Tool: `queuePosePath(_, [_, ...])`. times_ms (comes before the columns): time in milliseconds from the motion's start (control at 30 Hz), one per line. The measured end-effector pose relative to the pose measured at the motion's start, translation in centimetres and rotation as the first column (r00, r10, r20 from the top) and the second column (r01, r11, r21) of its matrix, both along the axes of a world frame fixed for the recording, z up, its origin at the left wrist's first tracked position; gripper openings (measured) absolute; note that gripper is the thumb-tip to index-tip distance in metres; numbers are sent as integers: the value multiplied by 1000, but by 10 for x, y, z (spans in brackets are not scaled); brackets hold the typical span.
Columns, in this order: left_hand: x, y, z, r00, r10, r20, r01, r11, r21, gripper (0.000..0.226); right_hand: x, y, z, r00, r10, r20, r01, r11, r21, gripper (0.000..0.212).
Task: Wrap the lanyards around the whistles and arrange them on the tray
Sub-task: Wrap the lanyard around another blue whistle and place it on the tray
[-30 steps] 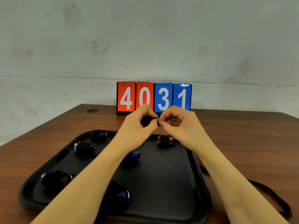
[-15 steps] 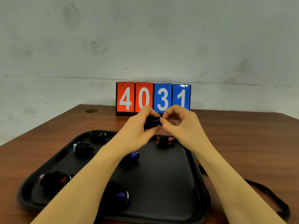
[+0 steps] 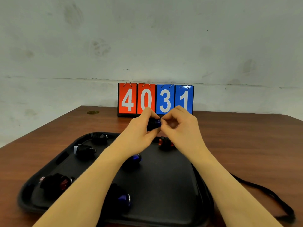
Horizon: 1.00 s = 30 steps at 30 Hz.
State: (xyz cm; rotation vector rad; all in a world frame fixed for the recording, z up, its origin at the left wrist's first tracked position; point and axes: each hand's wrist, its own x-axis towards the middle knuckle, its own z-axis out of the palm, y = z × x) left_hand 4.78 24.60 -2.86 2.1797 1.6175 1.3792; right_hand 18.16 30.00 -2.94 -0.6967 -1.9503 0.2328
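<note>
Head view, black tray (image 3: 172,185) — six wrapped whistles (image 3: 85,150) inside

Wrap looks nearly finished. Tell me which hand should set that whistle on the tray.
Left hand, probably: it grips the wrapped blue whistle bodily above the tray, while the right hand only pinches its end.

Wooden table (image 3: 237,145) in front of me, brown, backed by a stained grey wall (image 3: 147,38). Flip scoreboard (image 3: 155,99) stands at the far edge (two red cards, two blue), reading 4031. Small brass disc (image 3: 93,112) far left.
</note>
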Motion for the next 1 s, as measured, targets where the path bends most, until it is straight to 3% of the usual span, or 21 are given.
queuePosePath(133, [-1, -1, 1, 1000, -20, -6, 20, 1000, 2, 21, 7, 0, 5, 990, 136, -45, -141, 980, -144, 9])
queuePosePath(300, [-5, -3, 3, 998, -35, -44, 35, 999, -2, 19, 18, 5, 12, 928, 264, -262, -352, 853, -385, 6])
queuePosePath(433, [-3, -5, 4, 997, -73, -37, 72, 997, -27, 17, 21, 7, 13, 918, 268, -292, -372, 836, -403, 5])
queuePosePath(767, [-4, -2, 2, 999, -42, -14, 41, 997, -73, 17, 13, 3, 10, 968, 225, -112, -250, 906, -342, 10])
queuePosePath(900, [-4, -2, 2, 999, -48, -26, 46, 997, -67, 17, 13, 2, 10, 969, 212, -124, -241, 917, -318, 4])
queuePosePath(1000, [-3, -3, 4, 997, -77, -20, 76, 995, -59, 14, 15, 2, 11, 941, 269, -207, -332, 856, -395, 5])
